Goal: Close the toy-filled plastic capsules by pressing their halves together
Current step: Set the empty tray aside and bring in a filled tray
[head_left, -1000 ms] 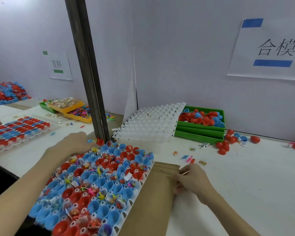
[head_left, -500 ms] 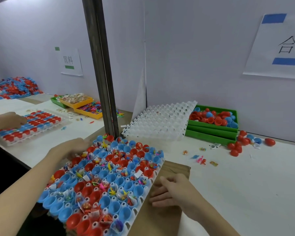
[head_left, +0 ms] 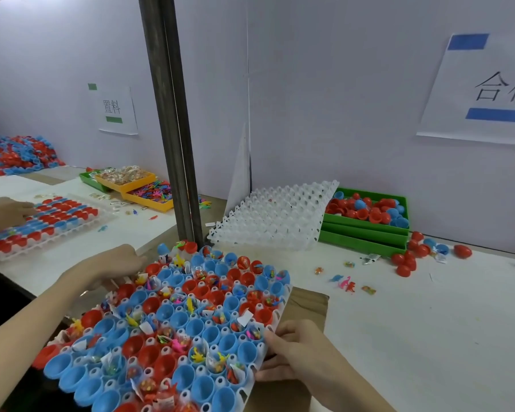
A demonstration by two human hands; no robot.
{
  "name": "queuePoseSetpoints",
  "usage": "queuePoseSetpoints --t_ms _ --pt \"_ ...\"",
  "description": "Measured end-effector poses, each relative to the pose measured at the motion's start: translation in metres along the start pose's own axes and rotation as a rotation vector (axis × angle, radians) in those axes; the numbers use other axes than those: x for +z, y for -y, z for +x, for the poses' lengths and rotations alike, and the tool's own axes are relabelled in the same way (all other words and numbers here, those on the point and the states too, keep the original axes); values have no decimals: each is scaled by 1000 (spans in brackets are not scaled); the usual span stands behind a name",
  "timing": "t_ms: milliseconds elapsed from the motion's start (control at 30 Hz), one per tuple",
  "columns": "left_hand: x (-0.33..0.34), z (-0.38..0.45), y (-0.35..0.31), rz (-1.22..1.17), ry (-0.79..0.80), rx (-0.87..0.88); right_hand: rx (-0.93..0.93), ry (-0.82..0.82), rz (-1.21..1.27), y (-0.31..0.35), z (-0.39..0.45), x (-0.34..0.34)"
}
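Item 1: white tray, one, tilted, carried above the near edge of the worktop. Its cups hold open capsule halves, blue and red mixed; many contain small toys or packets, others none. No half in it is closed. Exact count not readable.

Item 2: left hand, one, at the tray's far left edge. Fingers curl toward the rim; whether the grip closes on the tray cannot be told, as the tray hides the fingertips.

Item 3: right hand, one, at the tray's near right edge. Thumb lies on the rim, fingers curl beneath: grip closed on the white tray.

Item 4: brown cardboard sheet, one, flat on the worktop under the tray's right side.

Item 5: stack of empty white trays, one stack, leaning against the green bins; number of trays unclear.

Item 6: green bins, stacked, about three; the top one holds loose red and blue halves.

Item 7: loose red and blue halves, roughly ten, on the worktop right of the bins.

Item 8: stray small toys, about five, scattered in front of the bins.

Item 9: dark metal post, one, upright behind the tray.

Item 10: second filled tray, one, far left, another person's hand resting on it.

Item 11: orange bins, two, with toys.

Item 12: paper signs, two, on the wall.
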State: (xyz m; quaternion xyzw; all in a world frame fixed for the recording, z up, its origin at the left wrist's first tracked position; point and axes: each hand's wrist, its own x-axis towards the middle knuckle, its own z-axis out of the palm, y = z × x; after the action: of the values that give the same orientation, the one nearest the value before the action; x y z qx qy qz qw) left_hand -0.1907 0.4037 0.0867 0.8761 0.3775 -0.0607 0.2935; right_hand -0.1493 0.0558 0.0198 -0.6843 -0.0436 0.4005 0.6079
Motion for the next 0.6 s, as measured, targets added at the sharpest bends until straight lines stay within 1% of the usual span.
queuePoseSetpoints --t_ms 100,233,367,500,600 --pt "-4 -11 -7 -65 3 37 -54 -15 41 2 -11 -15" --pt "-7 -22 -24 -88 19 106 -176 -38 97 12 -32 -48" --pt "-7 -26 -50 -197 66 168 -286 -84 77 26 -52 -92" --pt "1 -23 -88 -321 96 255 -344 -115 46 48 -70 -142" --pt "23 -22 -132 -431 150 277 -338 -193 53 52 -82 -189"
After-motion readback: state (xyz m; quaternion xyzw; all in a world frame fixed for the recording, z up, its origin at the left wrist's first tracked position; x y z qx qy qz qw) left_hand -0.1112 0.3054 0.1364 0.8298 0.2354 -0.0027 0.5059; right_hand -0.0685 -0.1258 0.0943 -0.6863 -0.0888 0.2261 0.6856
